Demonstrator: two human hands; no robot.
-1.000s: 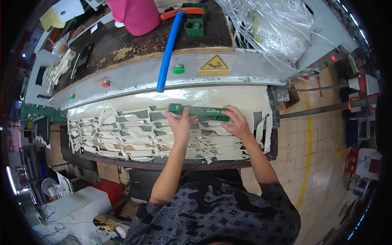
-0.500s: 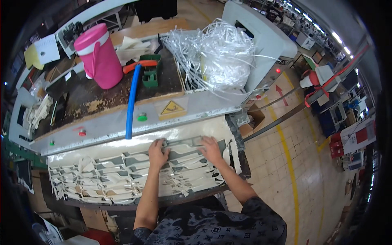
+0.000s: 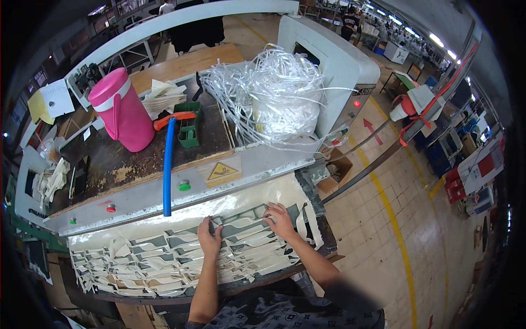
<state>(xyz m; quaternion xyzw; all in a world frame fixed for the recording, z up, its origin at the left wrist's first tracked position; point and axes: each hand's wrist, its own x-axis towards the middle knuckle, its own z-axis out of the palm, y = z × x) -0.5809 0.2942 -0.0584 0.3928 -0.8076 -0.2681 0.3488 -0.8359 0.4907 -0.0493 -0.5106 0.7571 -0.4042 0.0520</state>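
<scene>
A long, narrow metal cutting die (image 3: 245,214) lies on a cream sheet (image 3: 263,193), along the border between its uncut band and its cut-out part. My left hand (image 3: 209,239) grips the die's left end, with the thumb toward the right. At the other end, the fingers of my right hand (image 3: 280,221) are bent over the die. Nearer to me the sheet is a web of slim cream strips (image 3: 159,260) around long cut-out gaps, and a grey-green surface shows through them.
Just beyond the sheet runs a press's grey beam (image 3: 148,193) with buttons and a warning sign. On it stand a pink jug (image 3: 121,112), a green tray (image 3: 189,134), an orange-handled tool with a blue tube (image 3: 167,170) and a heap of clear plastic strips (image 3: 285,96).
My view has tilted, so the press and sheet appear lower in the picture. Both hands stay at the two ends of the cutting die, with little visible shift against the sheet.
</scene>
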